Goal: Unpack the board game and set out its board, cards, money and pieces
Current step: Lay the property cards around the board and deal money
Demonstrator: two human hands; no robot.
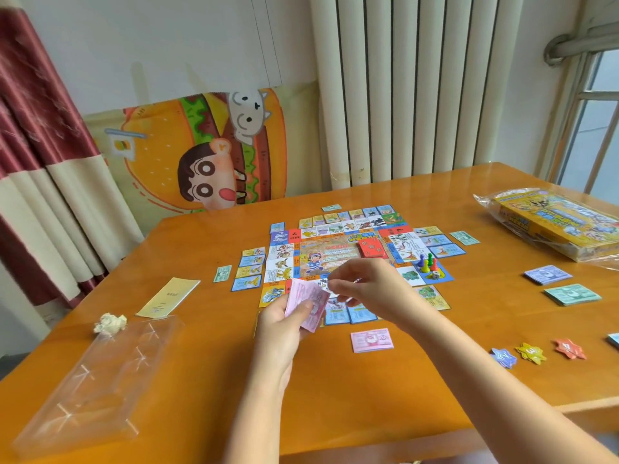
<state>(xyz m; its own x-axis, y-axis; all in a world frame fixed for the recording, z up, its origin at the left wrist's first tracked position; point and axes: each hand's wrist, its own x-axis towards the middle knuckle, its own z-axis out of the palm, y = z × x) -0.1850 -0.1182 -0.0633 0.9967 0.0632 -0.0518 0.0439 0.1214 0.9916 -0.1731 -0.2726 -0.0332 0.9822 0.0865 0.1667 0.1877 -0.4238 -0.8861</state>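
The orange wooden table (201,380) fills the view. At its 2 o'clock corner lies the game box (552,222), wrapped in clear plastic. At 8 o'clock lies a clear plastic tray (97,380). The board (335,252) is open flat in the middle, with cards laid around its edges.

Over the 6 o'clock edge of the board, the left hand (284,326) grips a stack of pink money (306,301), with the thumb on top. The right hand (365,286) has its fingertips closed together and pinches the upper edge of this stack.

A second pink pile (371,339) lies on the table at 5 o'clock from the board. A purple pile (547,274) and a green pile (572,294) lie at 3 o'clock. Red cards (371,248) rest on the centre of the board. The coloured pawns (426,262) stand together on its 4 o'clock corner, and a die (435,275) is just beside them.
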